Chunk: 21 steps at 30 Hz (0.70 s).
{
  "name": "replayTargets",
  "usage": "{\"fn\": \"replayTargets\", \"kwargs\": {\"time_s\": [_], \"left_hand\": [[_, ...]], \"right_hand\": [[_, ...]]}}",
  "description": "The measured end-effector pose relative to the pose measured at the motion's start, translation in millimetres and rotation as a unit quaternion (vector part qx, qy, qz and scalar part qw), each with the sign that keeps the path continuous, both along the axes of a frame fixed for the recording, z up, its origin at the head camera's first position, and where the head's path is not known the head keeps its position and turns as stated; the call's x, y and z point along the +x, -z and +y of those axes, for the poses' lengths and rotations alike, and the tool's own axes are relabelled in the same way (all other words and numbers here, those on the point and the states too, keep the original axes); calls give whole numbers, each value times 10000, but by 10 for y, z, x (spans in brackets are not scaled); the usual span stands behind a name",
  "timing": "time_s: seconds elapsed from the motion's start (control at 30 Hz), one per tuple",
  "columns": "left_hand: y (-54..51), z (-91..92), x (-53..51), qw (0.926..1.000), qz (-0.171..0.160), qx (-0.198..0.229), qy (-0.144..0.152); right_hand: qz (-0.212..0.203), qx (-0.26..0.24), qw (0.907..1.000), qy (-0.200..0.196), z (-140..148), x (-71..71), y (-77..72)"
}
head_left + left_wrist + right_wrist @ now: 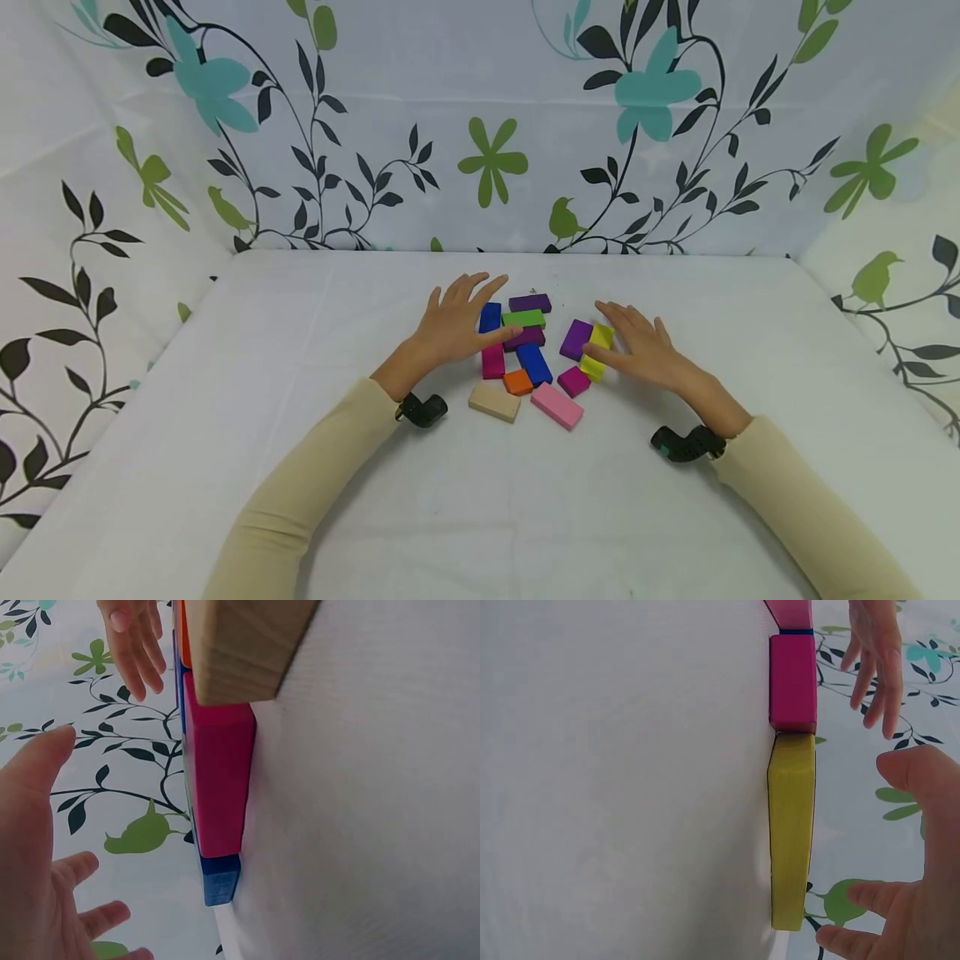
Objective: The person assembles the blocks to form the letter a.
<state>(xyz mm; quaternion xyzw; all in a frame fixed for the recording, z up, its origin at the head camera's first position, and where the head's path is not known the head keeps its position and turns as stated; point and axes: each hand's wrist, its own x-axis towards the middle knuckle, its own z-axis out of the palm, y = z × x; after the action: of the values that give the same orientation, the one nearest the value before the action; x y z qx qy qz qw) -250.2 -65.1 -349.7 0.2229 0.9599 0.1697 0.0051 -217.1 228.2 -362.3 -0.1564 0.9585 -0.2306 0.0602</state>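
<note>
Several coloured wooden blocks lie in a loose cluster on the white table. My left hand (457, 327) is spread over the cluster's left side, above a blue block (491, 317), a magenta block (492, 362) and a dark purple block (531, 337). My right hand (643, 350) hovers at the right side, its thumb over a yellow block (592, 369) beside a purple block (575, 340). Both hands have extended fingers and hold nothing. In the left wrist view, a natural wood block (247, 652) stands nearest the camera. In the right wrist view, the yellow block (790, 832) adjoins a magenta block (793, 682).
A pink block (557, 406), an orange block (517, 382) and another blue block (534, 365) lie toward the front. Green (523, 318) and purple (530, 302) blocks lie at the back. A patterned curtain (405, 100) hangs behind the white table (480, 517).
</note>
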Motion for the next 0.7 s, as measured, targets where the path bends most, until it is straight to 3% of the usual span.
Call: {"fn": "replayTargets", "kwargs": {"time_s": [0.33, 0.53, 0.7], "left_hand": [[97, 9, -49, 9969, -260, 343, 664], [132, -17, -47, 9884, -574, 694, 1219], [176, -42, -55, 9825, -710, 914, 1456]], "right_hand": [[-154, -881, 9956, -264, 28, 10, 31], [-26, -1113, 9933, -297, 43, 0, 65], [75, -1107, 9932, -362, 60, 1, 91]]}}
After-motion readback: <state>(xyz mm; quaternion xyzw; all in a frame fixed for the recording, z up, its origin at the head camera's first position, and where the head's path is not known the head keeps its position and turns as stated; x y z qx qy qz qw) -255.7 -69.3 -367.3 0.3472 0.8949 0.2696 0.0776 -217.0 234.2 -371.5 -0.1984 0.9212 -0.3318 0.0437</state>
